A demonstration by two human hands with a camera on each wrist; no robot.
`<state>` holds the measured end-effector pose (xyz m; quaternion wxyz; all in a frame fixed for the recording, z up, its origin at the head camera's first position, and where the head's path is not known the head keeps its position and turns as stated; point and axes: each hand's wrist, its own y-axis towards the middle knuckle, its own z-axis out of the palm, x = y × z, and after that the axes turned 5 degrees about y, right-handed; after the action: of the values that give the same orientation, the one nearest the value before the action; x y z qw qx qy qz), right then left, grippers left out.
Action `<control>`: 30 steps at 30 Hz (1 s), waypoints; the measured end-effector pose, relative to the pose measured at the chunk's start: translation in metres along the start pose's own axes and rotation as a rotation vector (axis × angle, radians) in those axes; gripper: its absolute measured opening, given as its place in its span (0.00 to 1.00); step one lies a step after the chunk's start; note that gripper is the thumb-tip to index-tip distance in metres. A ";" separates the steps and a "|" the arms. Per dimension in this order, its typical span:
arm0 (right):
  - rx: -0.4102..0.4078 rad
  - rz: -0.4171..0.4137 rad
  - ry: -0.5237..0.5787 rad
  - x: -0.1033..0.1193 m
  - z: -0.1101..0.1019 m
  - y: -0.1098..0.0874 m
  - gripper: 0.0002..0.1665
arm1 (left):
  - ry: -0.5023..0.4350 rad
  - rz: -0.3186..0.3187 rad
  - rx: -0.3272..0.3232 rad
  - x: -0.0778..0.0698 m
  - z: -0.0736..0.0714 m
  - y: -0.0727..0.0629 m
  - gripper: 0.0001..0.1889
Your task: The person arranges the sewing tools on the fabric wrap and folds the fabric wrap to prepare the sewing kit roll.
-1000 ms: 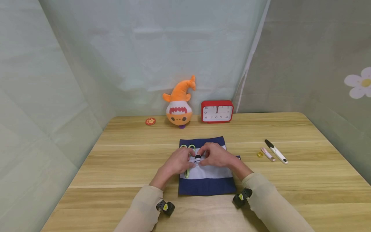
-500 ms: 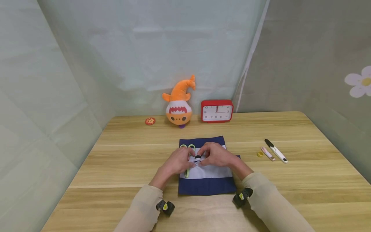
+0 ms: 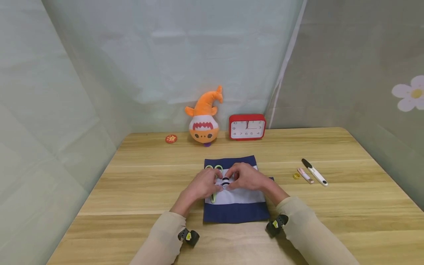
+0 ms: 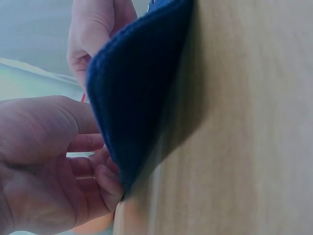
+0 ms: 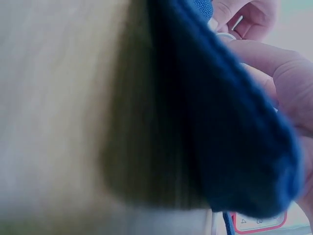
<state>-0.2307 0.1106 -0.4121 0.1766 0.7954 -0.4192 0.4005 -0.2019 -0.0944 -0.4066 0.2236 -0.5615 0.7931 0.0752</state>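
A small black-and-white striped roll [image 3: 225, 181] is sat on the white band of the navy-and-white cloth [image 3: 236, 212], bracketed by bent fingers of the left hand [image 3: 203, 183] and right hand [image 3: 248, 177]; whether it's actually pinched can't be told. Green scissors [image 3: 213, 198] are partly hidden by the left hand, so tucked in or just laid on top can't be made out. A yellow ring [image 3: 296, 176] is left off right.
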 end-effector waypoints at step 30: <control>-0.428 0.176 0.173 -0.048 -0.084 -0.075 0.21 | 0.147 0.022 -0.024 -0.025 0.011 0.008 0.16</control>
<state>-0.2264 0.2316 -0.3934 0.3407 0.6628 -0.5456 0.3832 -0.1997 -0.0656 -0.4063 0.1572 -0.5593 0.8126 0.0459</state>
